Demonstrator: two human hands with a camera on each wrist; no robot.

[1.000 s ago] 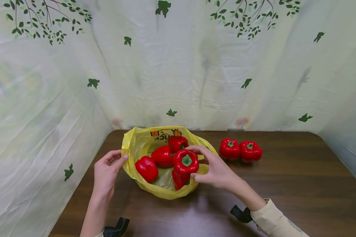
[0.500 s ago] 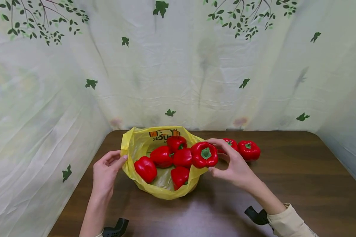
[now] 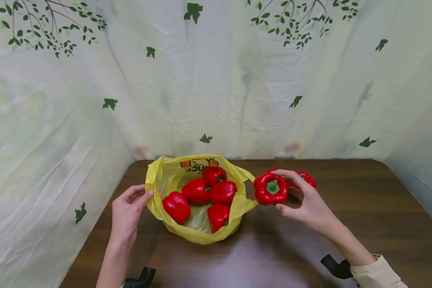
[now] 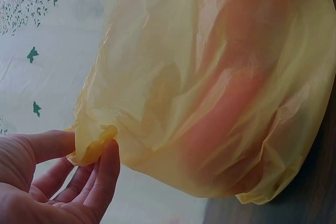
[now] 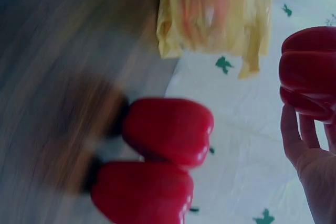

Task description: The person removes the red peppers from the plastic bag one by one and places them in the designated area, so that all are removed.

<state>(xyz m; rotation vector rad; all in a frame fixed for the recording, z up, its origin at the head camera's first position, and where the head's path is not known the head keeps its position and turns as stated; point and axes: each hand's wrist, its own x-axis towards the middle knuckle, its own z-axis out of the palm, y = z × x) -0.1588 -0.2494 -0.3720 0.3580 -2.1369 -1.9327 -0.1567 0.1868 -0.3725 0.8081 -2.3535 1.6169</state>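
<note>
A yellow plastic bag (image 3: 198,238) stands open on the table with several red bell peppers (image 3: 195,191) inside. My left hand (image 3: 129,212) pinches the left side of its rim between thumb and fingers, plain in the left wrist view, where the bag's crumpled edge (image 4: 94,145) shows. Just right of the bag, my right hand (image 3: 306,200) grips another red bell pepper (image 3: 261,190), its green stem toward the head camera. That pepper (image 5: 310,72) is held off the table in the right wrist view.
Two more red peppers (image 5: 168,129) stand side by side on the brown wooden table (image 3: 363,208), partly hidden behind my right hand in the head view. A pale leaf-printed cloth (image 3: 216,92) hangs behind and at the sides.
My right hand has carried its pepper rightward, from over the bag's inside to beyond its right rim. That side of the rim now sticks outward. The left hand has stayed on the bag.
</note>
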